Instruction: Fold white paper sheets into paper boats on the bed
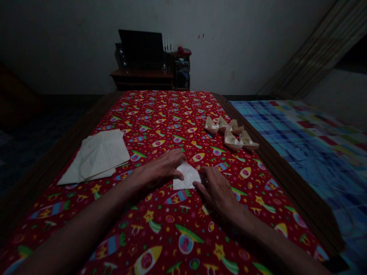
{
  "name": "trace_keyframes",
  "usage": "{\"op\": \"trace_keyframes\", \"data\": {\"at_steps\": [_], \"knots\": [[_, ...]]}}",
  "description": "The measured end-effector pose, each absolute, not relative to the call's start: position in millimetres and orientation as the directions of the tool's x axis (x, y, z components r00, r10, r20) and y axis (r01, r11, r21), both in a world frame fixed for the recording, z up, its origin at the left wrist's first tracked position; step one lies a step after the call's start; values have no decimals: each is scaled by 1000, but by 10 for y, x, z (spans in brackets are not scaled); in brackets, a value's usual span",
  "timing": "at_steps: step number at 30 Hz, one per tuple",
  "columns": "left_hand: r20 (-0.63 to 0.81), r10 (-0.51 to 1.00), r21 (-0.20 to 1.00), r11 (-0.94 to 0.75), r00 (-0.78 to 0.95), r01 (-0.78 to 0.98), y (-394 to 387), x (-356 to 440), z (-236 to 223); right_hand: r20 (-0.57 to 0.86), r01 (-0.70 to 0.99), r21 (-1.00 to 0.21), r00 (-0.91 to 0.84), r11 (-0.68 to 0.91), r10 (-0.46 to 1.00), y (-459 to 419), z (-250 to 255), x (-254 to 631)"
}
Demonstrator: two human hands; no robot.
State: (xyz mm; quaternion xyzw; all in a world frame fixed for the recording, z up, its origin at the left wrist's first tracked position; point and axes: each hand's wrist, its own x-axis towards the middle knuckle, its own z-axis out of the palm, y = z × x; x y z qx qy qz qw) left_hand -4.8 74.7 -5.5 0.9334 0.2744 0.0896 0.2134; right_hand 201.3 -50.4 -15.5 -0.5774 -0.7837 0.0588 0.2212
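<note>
A small folded sheet of paper (186, 177) lies on the red patterned cloth, between my two hands. My left hand (166, 164) grips its upper left side, thumb on the paper and fingers curled over the far edge. At the right corner, my right hand (216, 187) pinches the paper between thumb and bent fingers. To the left lies a stack of loose paper sheets (100, 152), the top one creased. Several folded paper boats (233, 139) stand in a cluster at the right of the cloth.
The red cloth (172, 107) with rockets and stars covers a long table with dark wooden edges (286, 175). Beyond its far end stand a desk (143, 76) with a dark monitor (142, 47) and a red telephone (184, 50). Blue checked bedding (266, 122) lies at the right.
</note>
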Motion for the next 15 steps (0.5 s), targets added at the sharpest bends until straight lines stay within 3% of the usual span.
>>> {"op": "trace_keyframes", "data": {"at_steps": [8,15], "knots": [[-158,464,456,-749,871,481,819,95,178,293,855,-391,-236,341,927,-485,-156,2020],[-50,425,586,-720,904,371,871,34,112,324,801,-447,-271,399,907,-420,-238,2020]]}}
